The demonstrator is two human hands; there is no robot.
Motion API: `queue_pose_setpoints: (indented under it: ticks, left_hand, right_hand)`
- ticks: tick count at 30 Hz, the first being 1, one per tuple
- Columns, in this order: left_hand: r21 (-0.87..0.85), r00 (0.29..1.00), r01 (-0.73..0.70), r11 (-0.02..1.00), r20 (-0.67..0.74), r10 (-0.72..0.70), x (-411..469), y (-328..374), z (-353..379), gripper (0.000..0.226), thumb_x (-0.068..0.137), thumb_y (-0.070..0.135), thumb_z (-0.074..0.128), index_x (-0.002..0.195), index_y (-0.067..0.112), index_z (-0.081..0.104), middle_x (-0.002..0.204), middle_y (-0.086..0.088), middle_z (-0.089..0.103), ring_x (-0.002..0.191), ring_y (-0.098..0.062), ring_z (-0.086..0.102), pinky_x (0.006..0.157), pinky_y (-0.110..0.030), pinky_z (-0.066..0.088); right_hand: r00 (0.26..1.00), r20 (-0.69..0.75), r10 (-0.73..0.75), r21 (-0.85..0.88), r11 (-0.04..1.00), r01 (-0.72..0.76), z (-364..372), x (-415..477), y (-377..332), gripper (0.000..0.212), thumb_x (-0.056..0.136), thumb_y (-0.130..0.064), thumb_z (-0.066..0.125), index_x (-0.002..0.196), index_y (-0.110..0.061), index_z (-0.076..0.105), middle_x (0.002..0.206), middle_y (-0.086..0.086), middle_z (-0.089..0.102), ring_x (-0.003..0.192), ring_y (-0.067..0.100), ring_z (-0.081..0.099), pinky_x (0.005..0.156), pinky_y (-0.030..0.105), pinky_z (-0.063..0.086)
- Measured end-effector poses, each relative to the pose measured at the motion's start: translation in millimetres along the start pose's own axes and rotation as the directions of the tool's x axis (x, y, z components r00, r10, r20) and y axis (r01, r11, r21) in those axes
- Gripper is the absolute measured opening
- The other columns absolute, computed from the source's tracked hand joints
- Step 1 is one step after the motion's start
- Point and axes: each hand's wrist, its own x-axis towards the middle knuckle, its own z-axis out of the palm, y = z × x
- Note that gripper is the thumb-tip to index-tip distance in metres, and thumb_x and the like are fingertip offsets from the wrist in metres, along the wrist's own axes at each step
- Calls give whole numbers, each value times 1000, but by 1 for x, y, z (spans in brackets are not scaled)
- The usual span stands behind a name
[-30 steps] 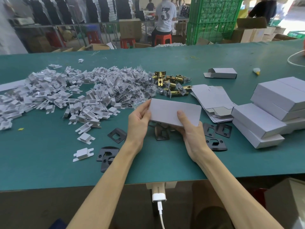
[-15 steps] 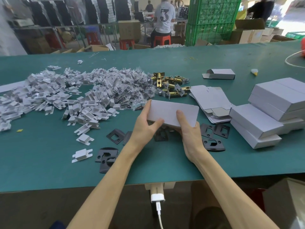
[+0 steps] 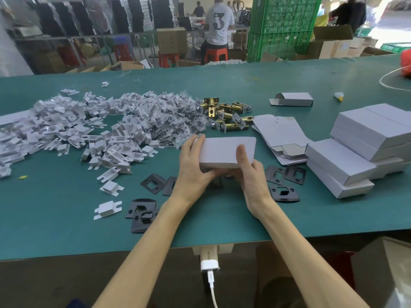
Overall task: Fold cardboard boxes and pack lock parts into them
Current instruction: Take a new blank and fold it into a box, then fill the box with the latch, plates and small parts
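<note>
Sliding left hand (image 3: pixel 192 170) up, gripping left end of white box (image 3: pixel 222 150); clamping near edge with right hand (image 3: pixel 253 178), hiding fingers underneath.

We are in a packing workshop: long green-covered work table (image 3: pixel 66 218), stacked green plastic crates (image 3: pixel 282 25), piled white cardboard boxes (image 3: pixel 355 152).

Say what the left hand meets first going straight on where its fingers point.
The left hand, gripping the white box, would probably meet the pile of clear bags first; depth is unclear.
</note>
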Motion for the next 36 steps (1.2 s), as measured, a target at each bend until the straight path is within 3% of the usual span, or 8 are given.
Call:
queue_pose_setpoints:
  ticks: [3,6,10,17,24,27,31,36]
  left_hand:
    - [-71,997,68,995,-27,-70,2,2,-1,86,79,33,89,152,12,49,146,-3,46,137,-12,42,117,-16,31]
    - [-145,988,125,981,-67,-136,3,3,-2,64,85,42,83,142,22,61,132,5,62,121,-5,57,101,-15,44]
    - [-310,960,190,932,-140,-242,3,-1,-4,18,90,46,79,98,30,75,89,21,77,82,5,70,73,-17,50]
    - [-414,938,224,882,-153,-310,4,-3,-1,32,89,50,76,108,25,71,102,8,78,94,-5,74,82,-30,60]
    - [-481,897,221,848,-241,-370,8,-10,-2,27,101,35,67,118,23,50,111,11,66,87,12,64,73,-11,51]
    - [-487,891,231,842,-241,-384,9,-11,-1,28,102,36,65,118,24,46,111,13,64,86,13,63,74,-13,51]
    - [-487,890,220,845,-254,-378,10,-11,-1,24,101,34,66,113,25,48,109,13,65,85,11,64,76,-16,51]
    - [-495,898,203,845,-250,-363,9,-11,-1,21,100,38,67,109,33,49,109,15,67,90,8,66,72,-11,52]
  right_hand:
    - [996,75,-42,6,999,42,1,-2,-2,86,71,-81,64,120,-10,70,110,14,75,97,24,72,82,35,59]
    - [991,76,-108,-18,994,110,2,-2,-2,67,90,-62,55,150,-34,47,133,5,68,110,24,72,88,39,61]
    - [991,82,-108,-29,993,111,2,-1,0,62,98,-51,48,157,-33,35,135,2,66,108,24,73,87,37,61]
    - [999,34,-34,-77,996,36,4,2,4,49,101,-33,58,144,-14,48,117,1,75,103,24,73,78,34,62]
    - [995,-28,-91,-281,956,80,4,37,3,38,103,-30,59,136,-12,55,126,3,65,103,11,70,80,32,62]
    - [991,39,-126,-523,843,127,6,72,-3,42,102,-29,59,141,-15,51,132,-3,61,114,8,62,99,31,53]
    - [985,170,-33,-846,508,163,2,125,0,57,101,-7,50,155,-9,32,156,9,41,146,28,32,120,41,27]
    - [984,156,81,-967,217,135,-5,164,6,76,91,10,42,161,-6,15,165,10,27,152,36,10,122,47,18]
